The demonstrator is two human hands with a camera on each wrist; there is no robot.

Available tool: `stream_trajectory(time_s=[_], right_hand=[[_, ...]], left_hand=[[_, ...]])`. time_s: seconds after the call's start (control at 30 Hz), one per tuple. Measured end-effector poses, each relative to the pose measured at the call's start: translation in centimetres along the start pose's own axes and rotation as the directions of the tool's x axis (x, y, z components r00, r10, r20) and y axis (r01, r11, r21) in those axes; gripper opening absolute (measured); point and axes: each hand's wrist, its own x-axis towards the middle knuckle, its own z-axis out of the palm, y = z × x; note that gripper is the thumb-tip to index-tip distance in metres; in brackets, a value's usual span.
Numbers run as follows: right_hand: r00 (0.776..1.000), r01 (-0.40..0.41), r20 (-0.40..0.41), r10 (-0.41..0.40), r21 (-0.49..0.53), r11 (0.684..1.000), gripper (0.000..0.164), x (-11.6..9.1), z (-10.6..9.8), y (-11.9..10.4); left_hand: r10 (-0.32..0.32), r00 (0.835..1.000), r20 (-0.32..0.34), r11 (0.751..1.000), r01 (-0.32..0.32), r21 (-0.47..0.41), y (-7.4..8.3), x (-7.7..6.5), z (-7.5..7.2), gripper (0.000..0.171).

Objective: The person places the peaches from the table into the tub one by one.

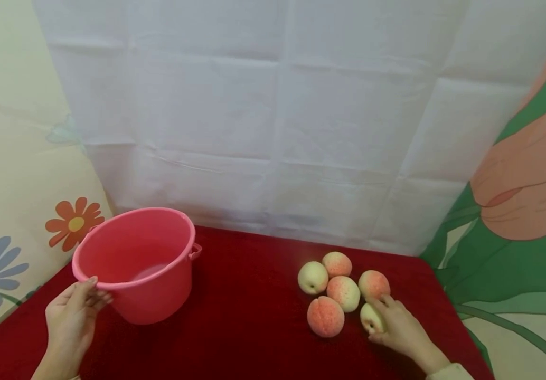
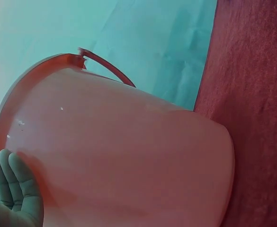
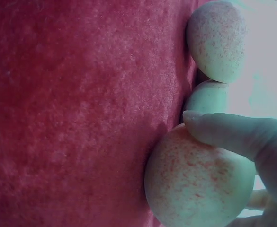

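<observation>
Red cloth carries six peaches outside a pink bucket.

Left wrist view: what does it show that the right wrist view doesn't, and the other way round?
Only the left wrist view shows the pink bucket, gripped by the left hand. Only the right wrist view shows the right hand holding a peach, with two more peaches beyond it, one partly hidden. Both share the red cloth.
</observation>
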Motion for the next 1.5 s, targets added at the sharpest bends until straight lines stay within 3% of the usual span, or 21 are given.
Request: stream_trajectory(time_s=[0.17, 0.4, 0.6, 0.83, 0.9, 1.0, 1.1, 1.2, 1.23, 1.33, 1.4, 1.5], right_hand=[[1.000, 0.004, -0.018, -0.004, -0.010, 1.000, 0.070, -0.1, -0.1, 0.1], [1.000, 0.003, -0.029, -0.004, -0.031, 1.000, 0.069, -0.3, -0.3, 0.2], [0.998, 0.006, -0.070, -0.009, -0.038, 0.999, 0.067, -0.3, -0.8, 0.1], [0.991, 0.037, -0.129, -0.043, -0.047, 0.998, 0.061, -0.1, -1.4, -0.1], [0.990, 0.043, -0.135, -0.049, -0.050, 0.998, 0.061, 0.0, -1.6, -0.1], [0.990, 0.048, -0.132, -0.055, -0.057, 0.997, 0.060, 0.1, -1.9, -0.1], [0.991, 0.048, -0.121, -0.056, -0.062, 0.997, 0.059, 0.2, -2.3, -0.2], [0.992, 0.052, -0.110, -0.059, -0.064, 0.997, 0.057, 0.4, -2.8, -0.3], [0.992, 0.058, -0.112, -0.066, -0.068, 0.996, 0.057, 0.4, -2.9, -0.3], [0.987, 0.087, -0.130, -0.097, -0.081, 0.993, 0.058, 0.5, -3.3, -0.3], [0.982, 0.107, -0.149, -0.119, -0.088, 0.990, 0.058, 0.5, -3.5, -0.3], [0.978, 0.123, -0.158, -0.136, -0.091, 0.988, 0.061, 0.6, -3.8, -0.3]], left_hand=[[0.035, 0.999, 0.041, 0.999, -0.035, -0.017, -0.7, 0.9, -0.9, 0.017], [0.111, 0.991, 0.080, 0.993, -0.113, 0.027, -2.7, 3.8, -4.2, 0.018], [0.089, 0.993, 0.082, 0.996, -0.089, -0.007, -2.6, 4.0, -4.3, 0.018], [0.131, 0.986, 0.104, 0.991, -0.131, -0.006, -5.5, 8.7, -9.2, 0.019], [0.137, 0.985, 0.104, 0.991, -0.136, -0.018, -6.1, 9.4, -10.0, 0.021], [0.144, 0.983, 0.111, 0.990, -0.144, -0.011, -5.8, 8.9, -9.4, 0.018], [0.118, 0.988, 0.099, 0.993, -0.117, -0.018, -3.6, 5.4, -5.7, 0.014], [0.134, 0.984, 0.119, 0.991, -0.132, -0.023, -3.6, 5.3, -5.7, 0.016], [0.124, 0.987, 0.097, 0.992, -0.123, -0.013, -3.7, 5.4, -5.7, 0.016], [0.133, 0.984, 0.118, 0.991, -0.135, 0.006, -4.8, 7.5, -7.9, 0.017], [0.113, 0.986, 0.124, 0.993, -0.116, 0.010, -4.2, 6.8, -7.2, 0.017], [0.122, 0.987, 0.104, 0.990, -0.128, 0.053, -4.6, 7.2, -7.6, 0.017]])
